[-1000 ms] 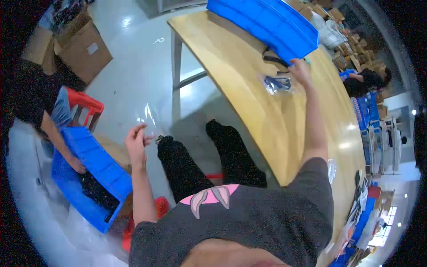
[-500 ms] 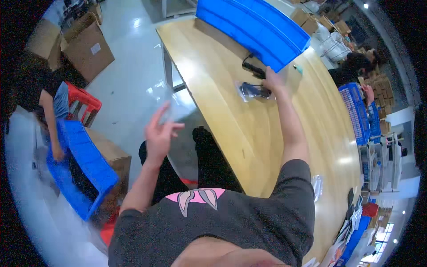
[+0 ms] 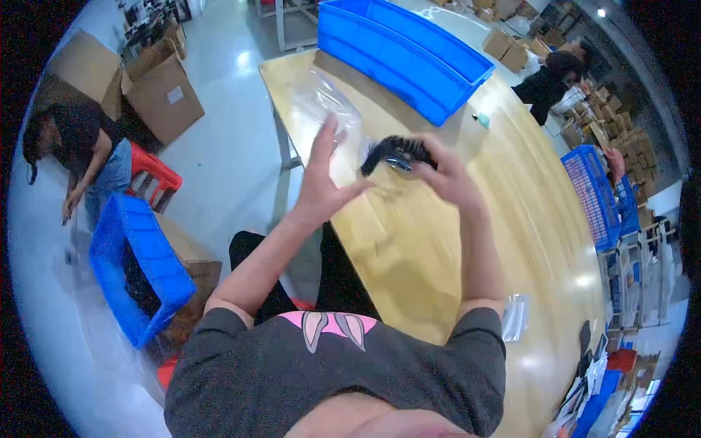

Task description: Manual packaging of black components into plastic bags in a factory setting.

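item, black coiled cord [image 3: 401, 148]: is lying bunched at the frame's upper middle, above the wooden table [image 3: 431, 270]; whether it is touching the wood, i cannot tell.

right hand [image 3: 449, 179]: is gripping the cord's right end, thumb and fingers clamped on it, probably so the loops are staying gathered.

left hand [image 3: 321, 175]: is hovering left of the cord, thumb standing well apart from the fingers, seemingly leaving the cord's near side uncovered.

clear plastic bag [image 3: 328, 102]: is showing at the left fingertips; whether they are pinching it, i cannot tell.

glossy dark piece [image 3: 399, 163]: is sitting just below the cord, partly hidden; kind unclear.

blue bin [image 3: 387, 62]: is standing at the frame's upper middle, on the table's far end, perhaps for keeping within arm's reach.

second clear bag [image 3: 515, 317]: is lying at the lower right, beside the right sleeve.

blue crate [image 3: 171, 281]: is standing at the left, near a co-worker [image 3: 80, 146].
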Tool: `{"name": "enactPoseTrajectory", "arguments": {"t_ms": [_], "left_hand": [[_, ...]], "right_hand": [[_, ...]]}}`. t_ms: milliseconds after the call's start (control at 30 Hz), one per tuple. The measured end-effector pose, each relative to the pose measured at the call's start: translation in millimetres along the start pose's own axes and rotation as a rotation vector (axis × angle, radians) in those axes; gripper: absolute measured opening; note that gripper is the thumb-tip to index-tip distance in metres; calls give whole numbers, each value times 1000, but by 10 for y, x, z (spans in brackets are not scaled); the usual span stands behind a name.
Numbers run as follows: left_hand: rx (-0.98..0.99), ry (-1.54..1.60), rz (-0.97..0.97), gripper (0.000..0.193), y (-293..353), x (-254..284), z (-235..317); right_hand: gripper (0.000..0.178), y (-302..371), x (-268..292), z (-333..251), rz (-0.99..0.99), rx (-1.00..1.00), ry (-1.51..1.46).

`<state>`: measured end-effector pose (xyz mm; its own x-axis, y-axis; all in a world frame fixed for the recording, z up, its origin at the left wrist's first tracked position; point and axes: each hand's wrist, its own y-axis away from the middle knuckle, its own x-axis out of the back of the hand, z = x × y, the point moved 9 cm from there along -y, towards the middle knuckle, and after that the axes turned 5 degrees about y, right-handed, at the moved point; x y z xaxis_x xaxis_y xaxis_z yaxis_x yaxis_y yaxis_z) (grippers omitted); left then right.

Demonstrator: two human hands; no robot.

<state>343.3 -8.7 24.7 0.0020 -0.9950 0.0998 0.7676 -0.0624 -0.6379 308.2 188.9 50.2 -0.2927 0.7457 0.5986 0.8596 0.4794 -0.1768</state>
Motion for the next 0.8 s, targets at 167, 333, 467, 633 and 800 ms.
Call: {"name": "enactPoseTrajectory", "arguments": {"t_ms": [167, 333, 467, 633, 800], "left_hand": [[166, 300, 31, 72, 190, -272, 67], [154, 475, 368, 53, 190, -28, 134], [245, 597, 405, 47, 220, -103, 216], [286, 452, 487, 39, 257, 34, 224], [249, 322, 446, 21, 338, 655, -53]], "right_hand": [[36, 321, -250, -414, 269, 170, 49], [41, 343, -1134, -90, 105, -253, -488], [36, 360, -1254, -354, 368, 169, -77], [39, 305, -1384, -272, 312, 81, -116], [33, 373, -976, -320, 179, 73, 58]]}}
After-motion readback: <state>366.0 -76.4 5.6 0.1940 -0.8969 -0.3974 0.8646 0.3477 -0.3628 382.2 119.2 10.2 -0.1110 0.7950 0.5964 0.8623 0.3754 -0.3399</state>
